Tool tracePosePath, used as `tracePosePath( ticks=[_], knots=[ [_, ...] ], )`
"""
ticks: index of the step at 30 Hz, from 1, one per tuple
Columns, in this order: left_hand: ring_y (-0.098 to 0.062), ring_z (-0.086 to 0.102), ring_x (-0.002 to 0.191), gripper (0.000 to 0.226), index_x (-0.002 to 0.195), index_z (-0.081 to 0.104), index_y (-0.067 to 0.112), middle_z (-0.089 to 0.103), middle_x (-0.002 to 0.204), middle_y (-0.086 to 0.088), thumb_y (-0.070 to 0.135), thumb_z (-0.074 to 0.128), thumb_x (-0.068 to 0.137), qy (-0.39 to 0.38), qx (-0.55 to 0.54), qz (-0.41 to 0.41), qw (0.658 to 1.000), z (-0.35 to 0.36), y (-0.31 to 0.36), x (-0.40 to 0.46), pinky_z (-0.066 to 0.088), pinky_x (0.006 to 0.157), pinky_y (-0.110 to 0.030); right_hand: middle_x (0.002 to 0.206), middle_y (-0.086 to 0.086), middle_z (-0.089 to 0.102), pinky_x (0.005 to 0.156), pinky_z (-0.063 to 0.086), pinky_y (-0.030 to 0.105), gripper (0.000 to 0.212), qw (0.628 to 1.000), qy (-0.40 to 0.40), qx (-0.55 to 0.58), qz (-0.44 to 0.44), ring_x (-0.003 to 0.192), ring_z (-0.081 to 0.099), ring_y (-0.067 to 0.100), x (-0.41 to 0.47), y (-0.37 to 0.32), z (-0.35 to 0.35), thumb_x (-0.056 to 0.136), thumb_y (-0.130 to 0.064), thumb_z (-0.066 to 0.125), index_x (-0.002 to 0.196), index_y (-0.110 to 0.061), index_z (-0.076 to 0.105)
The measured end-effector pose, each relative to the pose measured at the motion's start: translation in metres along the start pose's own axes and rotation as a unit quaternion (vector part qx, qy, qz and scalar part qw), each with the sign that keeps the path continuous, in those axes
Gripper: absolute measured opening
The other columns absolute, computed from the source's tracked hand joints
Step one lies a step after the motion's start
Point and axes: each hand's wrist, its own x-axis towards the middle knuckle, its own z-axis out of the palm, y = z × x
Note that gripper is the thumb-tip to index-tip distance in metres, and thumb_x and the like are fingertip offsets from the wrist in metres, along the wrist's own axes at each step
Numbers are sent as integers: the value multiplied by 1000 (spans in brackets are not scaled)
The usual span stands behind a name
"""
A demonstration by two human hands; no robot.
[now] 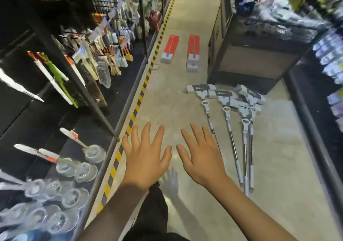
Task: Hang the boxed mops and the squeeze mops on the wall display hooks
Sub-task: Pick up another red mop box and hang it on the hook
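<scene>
A: What do the mops look like, and where are they?

B: Two boxed mops lie flat on the concrete floor [167, 95] up the aisle, side by side but apart: the left boxed mop [170, 49] and the right boxed mop [193, 52]. Both boxes are long, red on top and white at the near end, with a mop pictured on them.

A: And the squeeze mops?

B: The squeeze mops [230, 110] lie nearer, on the right, in front of a dark wire bin [258, 55]. They have pale grey heads in dark-labelled card sleeves, ring handles and shiny metal poles that point toward the camera. I count four, though the heads overlap, so perhaps more.

A: The hands?

B: The left hand [146, 159] and the right hand [200, 157] are held out palms down over the floor, fingers straight and spread wide, thumbs nearly meeting, holding nothing. The right hand overlaps the nearest pole in view.

A: The wall display?

B: The hook display [104, 42] runs along the left, blurred, crowded with brushes.
</scene>
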Motion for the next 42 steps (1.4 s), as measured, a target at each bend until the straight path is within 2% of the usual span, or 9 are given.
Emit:
tracePosePath(
  ticks=[3,6,12,18,21,28,33,38,42],
  knots=[
    [-47,37,143,64,146,57,29,50,153,-14,57,41,91,31,-9,2,999,11,-19,56,20,113,-68,171,3,19,127,9,54,76,1000,-22,-14,3,159,9,35,63,-5,1,97,-67,7,160,-32,31],
    [-49,46,137,60,140,64,25,55,148,-17,53,49,89,41,-15,1,999,17,-36,108,29,110,-70,171,3,20,126,8,53,77,1000,-17,-17,13,159,10,36,119,-10,-1,97,-67,8,160,-32,33],
    [-49,47,138,60,139,62,31,55,149,-14,60,50,87,-25,-5,6,1000,24,-53,207,35,106,-73,172,0,16,122,-5,45,78,999,-18,-24,43,160,4,33,199,-5,-5,96,-70,5,160,-34,31],
    [-48,42,140,61,141,53,33,48,152,-12,62,31,92,-44,-17,37,998,38,-42,307,31,109,-73,173,1,13,125,-2,48,75,997,-25,-9,74,160,1,33,284,18,-7,98,-68,7,161,-34,28],
    [-47,42,142,61,141,57,32,50,152,-12,61,33,93,-30,-9,43,999,44,-36,362,32,109,-73,173,1,12,124,-3,47,74,997,-18,-2,77,160,2,34,338,35,-10,99,-68,8,161,-34,28],
    [-44,32,146,60,143,56,32,48,154,-10,59,34,93,-42,9,23,999,51,-21,504,24,111,-71,170,3,23,126,15,56,75,994,-10,50,94,158,12,38,489,79,-30,98,-68,11,158,-31,37],
    [-43,35,145,61,145,53,34,51,150,-8,60,36,93,-36,21,-8,999,47,-16,590,30,109,-72,164,8,38,119,25,59,63,998,-10,42,41,150,34,42,589,96,-39,103,-63,27,152,-29,46],
    [-44,39,145,60,141,58,37,54,149,-9,63,32,93,-52,29,-50,997,47,-10,669,33,109,-71,163,6,40,118,15,52,60,999,10,22,47,151,33,41,665,120,-59,103,-63,30,152,-31,47],
    [-40,24,152,66,148,49,45,41,160,-6,67,21,92,-80,-2,-52,995,59,-9,739,21,117,-68,165,5,37,117,12,52,60,998,-19,11,62,152,31,42,734,133,-65,103,-63,33,153,-32,45]
  ],
)
